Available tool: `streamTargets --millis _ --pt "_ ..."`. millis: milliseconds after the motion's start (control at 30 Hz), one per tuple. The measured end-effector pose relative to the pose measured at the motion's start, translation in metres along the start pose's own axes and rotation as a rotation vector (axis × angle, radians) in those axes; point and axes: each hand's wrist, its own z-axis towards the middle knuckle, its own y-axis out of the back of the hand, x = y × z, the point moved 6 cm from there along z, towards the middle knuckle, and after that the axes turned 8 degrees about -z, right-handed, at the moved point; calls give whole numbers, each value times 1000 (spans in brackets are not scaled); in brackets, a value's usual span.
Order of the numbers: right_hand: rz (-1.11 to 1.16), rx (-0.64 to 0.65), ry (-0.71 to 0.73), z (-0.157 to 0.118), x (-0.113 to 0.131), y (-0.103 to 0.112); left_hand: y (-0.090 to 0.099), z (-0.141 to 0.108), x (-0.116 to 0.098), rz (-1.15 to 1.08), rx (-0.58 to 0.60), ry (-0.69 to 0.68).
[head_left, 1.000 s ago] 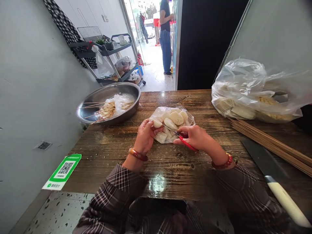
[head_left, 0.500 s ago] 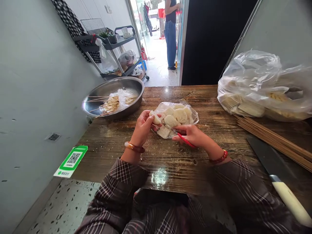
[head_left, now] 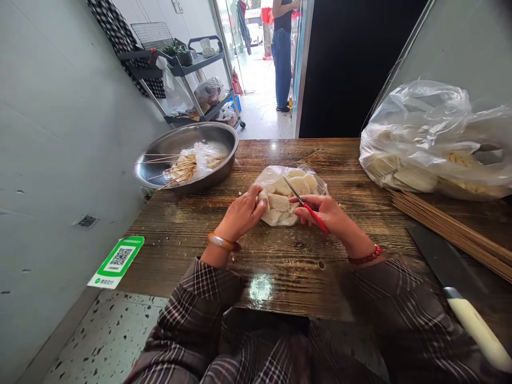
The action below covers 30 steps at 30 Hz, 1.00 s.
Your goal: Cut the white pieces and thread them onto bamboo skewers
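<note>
Low at the plastic bag (head_left: 269, 174)'s right side, our right hand (head_left: 328, 213) gripped the scissors (head_left: 318, 217); at its left, our left hand (head_left: 242, 214) pinched a pale slice (head_left: 262, 197), fingers curled. Open wood separated the bag from the table (head_left: 280, 272)'s near edge.

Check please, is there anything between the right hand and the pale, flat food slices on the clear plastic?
Only the red-handled metal scissors, held in the right hand; their blades extend over the slices. Nothing else visible stands between them.
</note>
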Motion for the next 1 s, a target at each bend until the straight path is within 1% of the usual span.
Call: streamTargets --millis 67,167,267,333,400,433,500,567,600,667,733,800,833,900,933,1000 --pt "10 -66 18 0 2 7 -3 -1 -1 46 29 -17" --pt "14 -195 27 -1 1 23 -4 -1 0 58 33 -28" --pt "11 -317 33 -6 -2 42 -1 1 0 28 5 -42" --pt "-6 -368 42 -11 -4 52 3 2 0 -1 -32 -48" --pt "-62 -374 44 -17 -6 56 5 3 1 -39 -52 -46" --pt "-99 -361 46 -19 -6 56 4 4 2 -64 -43 -41" --pt "-185 -327 57 -24 -6 52 2 4 4 -105 -12 -30" --pt "-266 -307 73 -28 -7 47 0 4 6 -99 2 -23" --pt "-302 -317 76 -30 -9 46 -1 4 6 -73 -1 -25" --pt "-380 -380 60 -35 -13 47 -1 4 7 3 -20 -32" --pt "-511 -476 7 -40 -19 54 -2 4 5 79 -34 -53" --pt "-706 -549 -112 -44 -26 61 -2 3 2 135 -40 -88" --pt "-805 -562 -190 -46 -29 64 -1 3 1 157 -40 -102" --pt "-965 -547 -348 -50 -33 71 2 3 -1 187 -44 -112" --pt "-1017 -524 -401 -52 -34 73 5 3 -1 199 -59 -104" --pt "-1077 -455 -432 -53 -33 75 14 4 -2 183 -123 -103"
